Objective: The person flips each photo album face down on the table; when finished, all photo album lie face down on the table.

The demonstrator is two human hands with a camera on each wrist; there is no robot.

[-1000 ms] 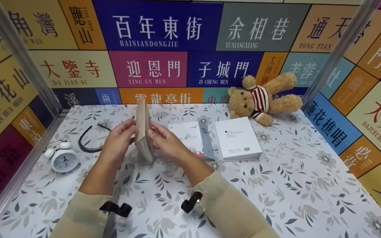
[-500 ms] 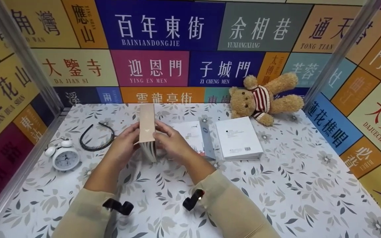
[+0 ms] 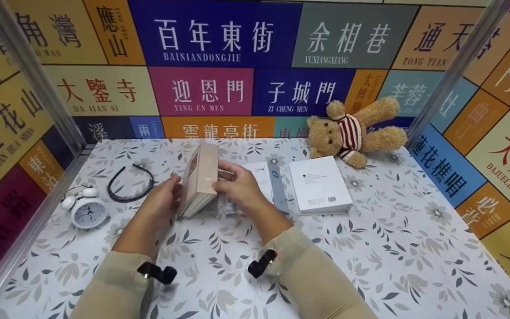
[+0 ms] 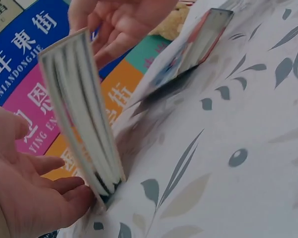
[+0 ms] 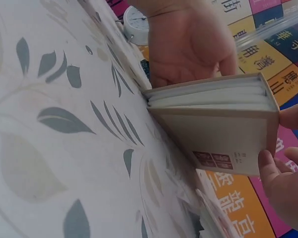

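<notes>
A beige book [image 3: 206,170] leans to the right over the table, its spine uppermost and its page edges low. My right hand [image 3: 242,185] pinches it near the spine, thumb on one cover, as the right wrist view shows with the book [image 5: 213,136] at the right hand [image 5: 287,191]. On the opposite side, my left hand [image 3: 160,199] has its fingers extended along the lower cover. In the left wrist view the left hand [image 4: 32,181] keeps its fingertips right at the bottom of the book [image 4: 77,114], whose pages hang slightly parted. Red square print shows on a cover.
Behind my right hand lies a pale book with a blue-grey spine [image 3: 278,186]. Beside it is a white book [image 3: 319,186], and a teddy bear [image 3: 348,133] lies at the back right. At left are a black headband [image 3: 131,197] and a white alarm clock [image 3: 89,213].
The beige book has turned from nearly upright to a rightward lean, its spine shifting right. My right hand moved right with it; the left hand's fingers loosened from the cover.
</notes>
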